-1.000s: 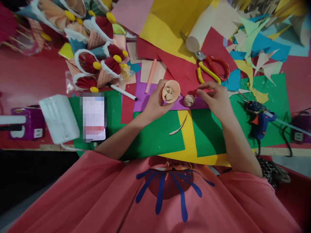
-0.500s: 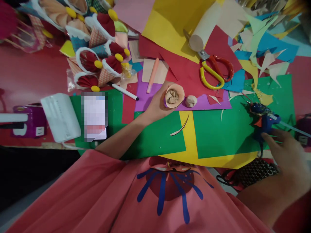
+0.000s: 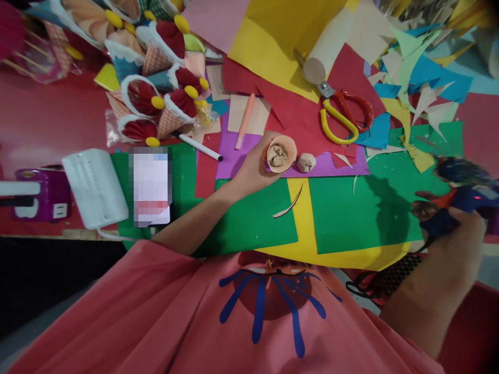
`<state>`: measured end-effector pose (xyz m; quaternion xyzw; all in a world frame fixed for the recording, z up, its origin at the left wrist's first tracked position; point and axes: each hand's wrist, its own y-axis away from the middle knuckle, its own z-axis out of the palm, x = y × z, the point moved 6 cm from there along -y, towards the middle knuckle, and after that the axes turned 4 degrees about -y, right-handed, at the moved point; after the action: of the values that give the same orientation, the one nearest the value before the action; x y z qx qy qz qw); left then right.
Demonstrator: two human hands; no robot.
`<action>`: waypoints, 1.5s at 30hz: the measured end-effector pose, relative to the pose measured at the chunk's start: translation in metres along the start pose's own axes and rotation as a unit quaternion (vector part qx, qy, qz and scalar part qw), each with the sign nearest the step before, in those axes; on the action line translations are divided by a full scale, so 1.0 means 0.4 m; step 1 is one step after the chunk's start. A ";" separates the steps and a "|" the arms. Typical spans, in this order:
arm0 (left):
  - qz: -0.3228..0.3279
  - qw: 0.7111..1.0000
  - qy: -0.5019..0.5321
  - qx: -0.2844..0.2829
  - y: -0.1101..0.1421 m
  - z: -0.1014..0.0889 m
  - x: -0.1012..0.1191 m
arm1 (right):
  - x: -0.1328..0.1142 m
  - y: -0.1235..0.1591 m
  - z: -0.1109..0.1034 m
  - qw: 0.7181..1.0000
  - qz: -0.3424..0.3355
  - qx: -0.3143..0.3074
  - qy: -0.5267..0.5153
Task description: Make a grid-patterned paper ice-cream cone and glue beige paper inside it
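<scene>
My left hand (image 3: 259,161) is closed around a small peach paper cone (image 3: 287,147), its open end facing up. Crumpled brown paper (image 3: 277,155) fills the inside of the cone. Just to its right, a crumpled paper ball (image 3: 306,162) rests on the purple sheet (image 3: 230,165). At the far right my right hand (image 3: 454,221) grips a blue glue gun (image 3: 470,195), raised off the green sheet and smeared by motion. A small red light glows on the gun, and its shadow falls on the sheet.
Scissors (image 3: 339,119) with one yellow and one red handle lie beyond the ball, near a paper tube (image 3: 325,49). Paper scraps (image 3: 424,98) pile at the back right. Finished fabric cones (image 3: 175,109) stand back left. A marker (image 3: 200,147) and phone (image 3: 152,187) lie left.
My right hand has gone from beside the paper ball to the far right, taken hold of the glue gun and lifted it. My left hand keeps the cone nearly in place.
</scene>
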<state>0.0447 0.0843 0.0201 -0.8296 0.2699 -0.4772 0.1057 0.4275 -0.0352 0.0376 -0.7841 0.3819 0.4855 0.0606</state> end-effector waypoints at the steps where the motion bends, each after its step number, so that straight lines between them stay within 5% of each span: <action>1: -0.006 1.000 0.001 -0.001 0.002 0.002 -0.004 | -0.008 0.003 0.019 0.999 0.005 -0.017 -0.046; 4: -0.022 1.000 0.002 -0.001 0.004 0.006 -0.011 | -0.072 0.020 0.086 0.978 -0.005 -0.030 -0.208; 11: -0.036 0.999 -0.008 0.025 0.001 0.003 -0.021 | -0.237 0.065 0.303 0.926 -0.071 -0.280 -0.243; 16: -0.046 0.998 -0.008 0.044 -0.001 -0.003 -0.030 | -0.278 0.119 0.419 0.851 -0.093 -0.446 -0.261; 19: -0.060 0.997 -0.008 0.053 -0.003 -0.006 -0.029 | -0.268 0.145 0.461 0.836 -0.092 -0.474 -0.261; 32: -0.055 0.998 0.002 -0.010 0.002 0.012 -0.010 | -0.212 0.164 0.491 0.860 -0.088 -0.472 -0.174; 45: 0.006 0.998 0.056 0.020 -0.007 0.001 0.000 | -0.195 0.155 0.488 0.873 -0.094 -0.459 -0.134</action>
<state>0.0459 0.0867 0.0210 -0.7976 0.2709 -0.5276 0.1102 0.2287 0.0546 0.0160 -0.6836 0.0289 0.6983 -0.2104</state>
